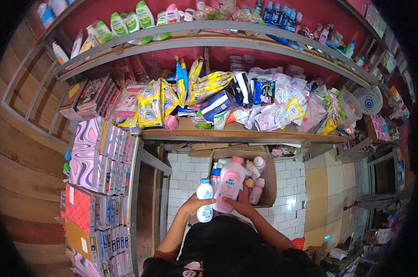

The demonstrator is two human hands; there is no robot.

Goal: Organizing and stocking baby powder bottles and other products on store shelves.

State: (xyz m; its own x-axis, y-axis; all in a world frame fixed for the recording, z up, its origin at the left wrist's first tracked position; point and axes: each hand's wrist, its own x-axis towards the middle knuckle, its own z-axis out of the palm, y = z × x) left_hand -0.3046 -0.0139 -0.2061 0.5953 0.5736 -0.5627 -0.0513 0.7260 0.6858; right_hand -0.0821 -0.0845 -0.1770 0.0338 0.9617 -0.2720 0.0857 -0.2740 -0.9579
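Note:
My left hand [191, 205] is closed around a white bottle with a blue cap [205, 200], held upright in the view. To its right, my right hand [242, 204] grips the lower part of a large pink bottle with a pink cap [230, 181]. Both bottles are near the front edge of an open cardboard box [271, 180]. Inside the box lie a pink-and-white bottle [256, 192], a round-capped pink bottle [259, 163], pump bottles with blue tops [216, 172] and other bottles partly hidden by the large one.
Ahead, a wooden shelf [243, 134] bears yellow packets [150, 104] and other pouches. Bottles line a higher shelf [195, 36] with a grey metal rail. Stacked notebooks [86, 155] stand at the left. The box rests on a white tiled floor [188, 173].

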